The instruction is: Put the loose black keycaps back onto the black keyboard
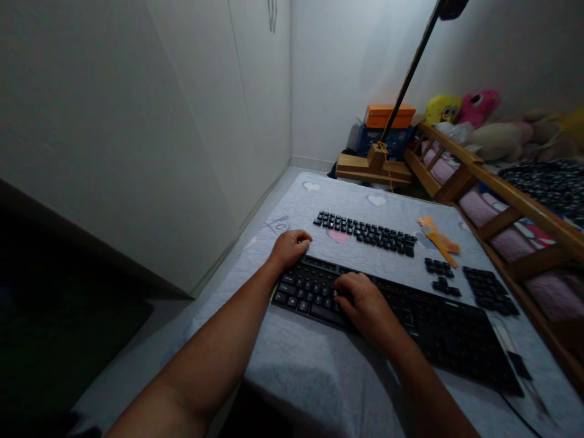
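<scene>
A black keyboard (438,316) lies on the cloth-covered table, with keycaps seated on its left part and bare sockets over much of its right. My left hand (291,247) is at the keyboard's back left corner, fingers curled in with the thumb against them; what they hold, if anything, is hidden. Over the middle of the keyboard, my right hand (362,301) has thumb and fingers bent together at the edge of the seated keys. Its fingertips touch the key area, and anything between them is too small to name. Loose keycaps (365,231) stand in rows behind the keyboard.
More loose keycaps (488,289) lie at the right, near a brush (440,243) on an orange cloth (449,244). A tool with a pale handle (504,334) lies right of the keyboard. A wooden bed rail (497,188) borders the table; a white cabinet (196,121) stands left.
</scene>
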A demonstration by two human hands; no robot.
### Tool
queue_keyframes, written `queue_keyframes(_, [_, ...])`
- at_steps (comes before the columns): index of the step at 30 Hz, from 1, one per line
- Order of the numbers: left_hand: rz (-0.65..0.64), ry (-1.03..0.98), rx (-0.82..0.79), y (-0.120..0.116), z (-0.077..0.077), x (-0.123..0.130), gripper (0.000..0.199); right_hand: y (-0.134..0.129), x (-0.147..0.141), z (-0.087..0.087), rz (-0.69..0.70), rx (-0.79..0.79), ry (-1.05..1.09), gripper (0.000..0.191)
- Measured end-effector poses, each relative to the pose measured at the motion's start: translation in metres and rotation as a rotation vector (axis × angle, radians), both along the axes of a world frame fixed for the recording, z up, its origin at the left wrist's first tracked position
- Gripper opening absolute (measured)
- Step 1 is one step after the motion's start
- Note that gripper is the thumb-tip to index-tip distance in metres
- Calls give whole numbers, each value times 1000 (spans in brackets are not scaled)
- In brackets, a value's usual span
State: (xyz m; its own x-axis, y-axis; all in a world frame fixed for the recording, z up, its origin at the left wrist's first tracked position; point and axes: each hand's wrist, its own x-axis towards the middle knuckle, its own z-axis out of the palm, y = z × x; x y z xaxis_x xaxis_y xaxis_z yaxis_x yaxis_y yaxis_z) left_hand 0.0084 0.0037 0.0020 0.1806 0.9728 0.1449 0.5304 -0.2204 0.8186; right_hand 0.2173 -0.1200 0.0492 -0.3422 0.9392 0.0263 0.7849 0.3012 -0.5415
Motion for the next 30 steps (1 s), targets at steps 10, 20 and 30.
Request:
queue_keyframes(10, [-7,-13,-1,1,0,0,24,0,2,-8,-9,15,-12,15])
queue_keyframes(20, [-1,-15,-3,1,-2,0,23,-2,-1,-3,-20,2,-11,10])
queue_keyframes(30, [6,-2,16,2,-2,0,23,-1,-3,-7,-37,36,-66,13])
